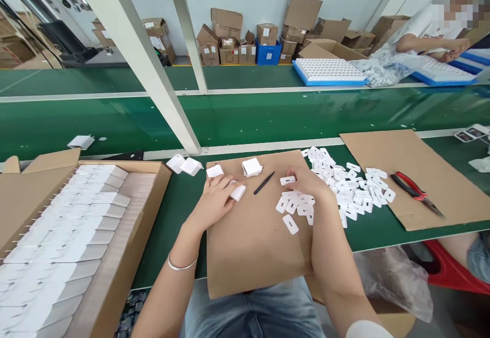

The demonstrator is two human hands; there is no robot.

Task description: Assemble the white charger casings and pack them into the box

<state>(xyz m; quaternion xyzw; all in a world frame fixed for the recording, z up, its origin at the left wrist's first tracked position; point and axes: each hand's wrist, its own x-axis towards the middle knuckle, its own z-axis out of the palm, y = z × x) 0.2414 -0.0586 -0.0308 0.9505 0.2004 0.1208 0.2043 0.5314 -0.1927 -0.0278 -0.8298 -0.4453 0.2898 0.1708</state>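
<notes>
My left hand (pixel 214 202) is closed around a white plug charger (pixel 238 192) at the left part of a brown cardboard sheet (pixel 260 256). Just beyond its fingers lies a second white charger (pixel 215 171). In my right hand (pixel 308 182), between thumb and fingers, is a small white slotted plate (pixel 287 180). Below that hand, several similar plates (pixel 291 223) are scattered on the cardboard. Between my hands rest black tweezers (pixel 264 183), with another charger (pixel 251 167) beyond them.
An open carton (pixel 130 256) with rows of white chargers stands at left. A heap of white plates (pixel 354 190) and red-handled pliers (pixel 417 193) lie at right. A slanted white post (pixel 153 67) rises behind the bench. A co-worker (pixel 432 31) sits across, beside blue trays (pixel 329 71).
</notes>
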